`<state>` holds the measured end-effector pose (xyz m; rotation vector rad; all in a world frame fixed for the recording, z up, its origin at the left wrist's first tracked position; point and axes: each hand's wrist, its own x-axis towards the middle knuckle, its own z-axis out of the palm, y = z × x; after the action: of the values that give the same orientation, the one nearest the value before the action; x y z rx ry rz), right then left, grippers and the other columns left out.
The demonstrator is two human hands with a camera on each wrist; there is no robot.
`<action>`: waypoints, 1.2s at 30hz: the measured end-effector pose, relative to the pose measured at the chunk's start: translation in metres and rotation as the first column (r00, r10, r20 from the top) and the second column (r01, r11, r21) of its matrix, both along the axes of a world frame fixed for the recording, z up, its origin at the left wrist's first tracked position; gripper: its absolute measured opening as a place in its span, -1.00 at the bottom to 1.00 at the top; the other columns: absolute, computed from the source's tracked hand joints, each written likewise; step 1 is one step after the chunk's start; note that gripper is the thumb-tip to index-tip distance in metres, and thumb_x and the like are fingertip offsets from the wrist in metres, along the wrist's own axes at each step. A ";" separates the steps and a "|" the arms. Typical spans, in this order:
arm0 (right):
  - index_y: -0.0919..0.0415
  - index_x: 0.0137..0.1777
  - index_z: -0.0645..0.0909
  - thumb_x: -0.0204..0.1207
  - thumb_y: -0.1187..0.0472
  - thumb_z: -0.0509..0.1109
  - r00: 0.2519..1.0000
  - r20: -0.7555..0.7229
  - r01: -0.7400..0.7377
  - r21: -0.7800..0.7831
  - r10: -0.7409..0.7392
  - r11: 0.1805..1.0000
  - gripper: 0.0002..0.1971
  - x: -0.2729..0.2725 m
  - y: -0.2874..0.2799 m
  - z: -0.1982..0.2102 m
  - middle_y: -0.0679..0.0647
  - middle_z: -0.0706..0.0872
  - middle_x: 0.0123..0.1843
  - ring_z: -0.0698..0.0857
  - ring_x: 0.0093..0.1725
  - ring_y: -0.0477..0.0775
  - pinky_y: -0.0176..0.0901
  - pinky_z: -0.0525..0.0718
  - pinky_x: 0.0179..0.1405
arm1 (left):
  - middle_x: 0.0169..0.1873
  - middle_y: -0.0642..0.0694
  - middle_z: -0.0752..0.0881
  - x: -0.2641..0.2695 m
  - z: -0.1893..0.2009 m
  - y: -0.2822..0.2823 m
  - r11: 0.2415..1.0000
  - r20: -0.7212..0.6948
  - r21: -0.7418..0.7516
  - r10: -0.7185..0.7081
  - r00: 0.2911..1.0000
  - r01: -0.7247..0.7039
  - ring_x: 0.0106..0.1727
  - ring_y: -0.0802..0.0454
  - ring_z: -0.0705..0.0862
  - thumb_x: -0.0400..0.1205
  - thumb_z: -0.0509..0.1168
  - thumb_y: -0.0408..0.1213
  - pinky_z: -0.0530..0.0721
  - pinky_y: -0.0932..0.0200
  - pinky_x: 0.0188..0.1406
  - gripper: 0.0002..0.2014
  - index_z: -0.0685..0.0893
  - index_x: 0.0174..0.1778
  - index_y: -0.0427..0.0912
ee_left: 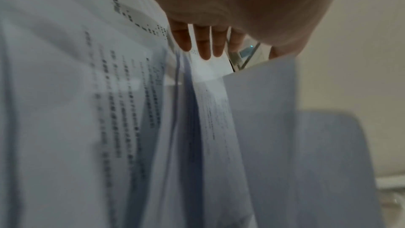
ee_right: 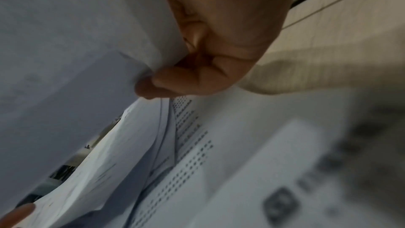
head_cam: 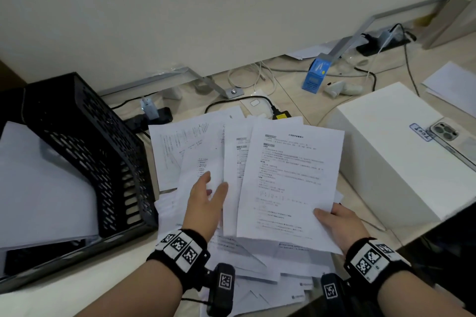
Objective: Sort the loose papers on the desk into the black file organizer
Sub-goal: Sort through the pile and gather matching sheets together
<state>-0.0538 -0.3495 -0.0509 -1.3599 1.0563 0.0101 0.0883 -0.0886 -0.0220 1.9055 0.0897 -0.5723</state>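
The black file organizer (head_cam: 85, 141) stands at the left of the desk with white sheets (head_cam: 46, 188) lying in its slot. I hold a fan of printed papers (head_cam: 288, 175) above a loose pile (head_cam: 257, 260) on the desk. My left hand (head_cam: 213, 188) is slid in among the fan's left sheets, with a sheet between thumb and straight fingers (ee_left: 203, 44). My right hand (head_cam: 332, 216) pinches the lower right corner of the top sheets, its curled fingers (ee_right: 175, 82) under the paper (ee_right: 76, 58).
A large white box (head_cam: 401, 152) with a phone (head_cam: 448, 136) on it stands at the right. Behind the papers lie cables, a charger (head_cam: 282, 114), a blue carton (head_cam: 315, 73) and a power strip (head_cam: 383, 42). The wall closes off the back.
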 end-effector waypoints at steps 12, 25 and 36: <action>0.39 0.22 0.74 0.49 0.47 0.46 0.992 0.018 -0.124 0.247 0.123 0.961 -0.70 -0.025 0.007 0.005 0.35 0.85 0.12 0.82 0.08 0.45 0.35 0.71 0.17 | 0.20 0.18 0.82 -0.030 0.001 -0.018 0.894 -0.200 -0.166 -0.444 0.874 0.416 0.21 0.19 0.79 0.77 0.27 -0.13 0.73 0.09 0.30 -0.76 0.70 0.33 0.13; 0.26 0.15 0.68 0.58 0.44 0.42 0.975 -0.041 0.217 -0.065 -0.220 0.974 -0.81 -0.047 -0.022 -0.006 0.17 0.79 -0.01 0.75 -0.01 0.22 0.10 0.64 0.20 | 0.55 0.00 0.49 0.023 -0.025 -0.010 0.854 0.130 0.474 -0.309 0.942 0.214 0.53 -0.05 0.47 0.65 0.34 -0.16 0.42 0.04 0.51 -0.52 0.53 0.53 0.04; 0.12 0.07 0.75 0.57 0.32 0.44 0.981 -0.024 0.194 0.000 -0.194 0.981 -0.85 -0.020 -0.002 -0.012 0.15 0.87 0.05 0.80 0.09 0.31 0.38 0.65 0.33 | 0.74 0.09 -0.41 -0.003 -0.043 -0.026 0.260 -0.135 0.780 -0.819 0.558 0.569 0.75 -0.04 -0.42 0.67 0.05 0.20 -0.27 -0.28 0.72 -0.15 -0.28 0.77 0.08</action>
<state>-0.0734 -0.3515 -0.0626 -1.2524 1.2055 -0.1173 0.0857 -0.1146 -0.0651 2.8602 -0.9802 -0.9289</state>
